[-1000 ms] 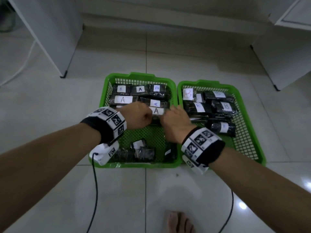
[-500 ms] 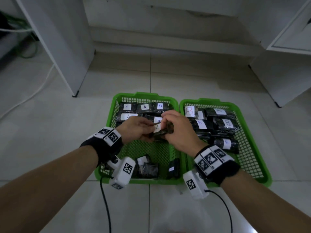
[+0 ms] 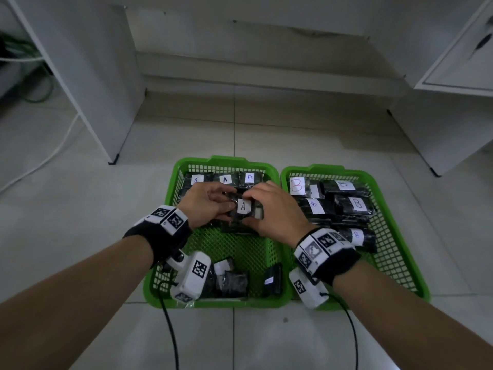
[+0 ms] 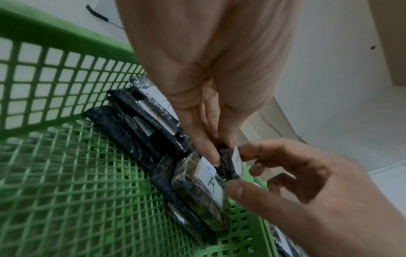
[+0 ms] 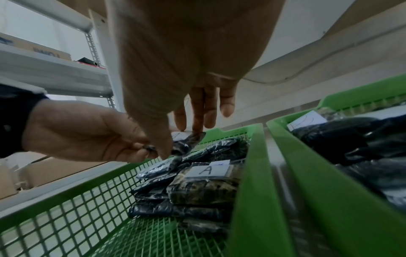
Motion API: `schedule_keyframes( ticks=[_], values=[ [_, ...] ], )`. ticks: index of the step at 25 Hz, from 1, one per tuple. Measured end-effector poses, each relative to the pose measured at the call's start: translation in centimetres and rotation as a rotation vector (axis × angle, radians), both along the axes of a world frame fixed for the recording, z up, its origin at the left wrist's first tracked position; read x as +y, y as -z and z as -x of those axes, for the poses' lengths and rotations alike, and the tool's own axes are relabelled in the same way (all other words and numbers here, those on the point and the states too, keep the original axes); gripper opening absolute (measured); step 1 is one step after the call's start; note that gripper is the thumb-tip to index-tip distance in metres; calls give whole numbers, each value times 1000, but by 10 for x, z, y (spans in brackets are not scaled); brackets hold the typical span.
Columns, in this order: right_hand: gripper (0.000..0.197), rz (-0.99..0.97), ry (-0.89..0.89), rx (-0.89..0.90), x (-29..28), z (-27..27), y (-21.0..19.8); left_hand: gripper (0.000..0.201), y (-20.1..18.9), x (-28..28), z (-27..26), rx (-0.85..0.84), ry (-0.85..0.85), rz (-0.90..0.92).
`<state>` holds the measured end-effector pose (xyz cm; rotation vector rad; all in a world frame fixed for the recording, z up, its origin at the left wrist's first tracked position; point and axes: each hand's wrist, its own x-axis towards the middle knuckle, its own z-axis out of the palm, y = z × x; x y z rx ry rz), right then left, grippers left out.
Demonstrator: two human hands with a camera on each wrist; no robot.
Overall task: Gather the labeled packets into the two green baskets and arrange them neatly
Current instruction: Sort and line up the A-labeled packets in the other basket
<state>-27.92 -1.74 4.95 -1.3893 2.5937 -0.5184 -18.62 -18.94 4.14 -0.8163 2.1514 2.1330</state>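
Observation:
Two green baskets stand side by side on the floor. The left basket [image 3: 213, 303] holds dark packets labelled A, the right basket [image 3: 424, 289] holds the B packets [image 3: 354, 204]. My left hand [image 3: 221, 206] and right hand [image 3: 264, 206] meet over the left basket's middle row. Together they pinch one dark A packet [image 3: 242, 206] by its ends, just above the packets below. The left wrist view shows my left fingers [image 4: 204, 149] closed on this packet [image 4: 226, 156]. Under it lies a camouflage A packet [image 5: 204, 184].
Loose dark packets [image 3: 232, 281] lie at the near end of the left basket, and one more [image 3: 273, 279] leans on its right wall. White cabinet panels [image 3: 93, 89] [image 3: 440, 116] flank the tiled floor. A white cable [image 3: 40, 156] runs along the left.
A second ago both hands lay low on the A row. They then lifted one A packet between them, and now hold it label up over that row.

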Motion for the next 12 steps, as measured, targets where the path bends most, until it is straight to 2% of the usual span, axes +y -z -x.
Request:
schedule_keyframes(
  ticks=[1, 4, 6, 8, 12],
  values=[
    [47, -21, 9, 31, -6, 3, 1, 37, 4, -5, 1, -7, 10, 86],
    [39, -142, 43, 133, -24, 12, 2, 26, 9, -27, 0, -3, 43, 664],
    [31, -184, 27, 160, -32, 11, 3, 25, 10, -37, -5, -17, 131, 981],
    [26, -208, -4, 141, -40, 9, 6, 25, 14, -42, -9, -79, 228, 1122],
    [8, -203, -4, 119, -47, 14, 12, 25, 16, -40, -12, -141, 291, 1137]
  ],
)
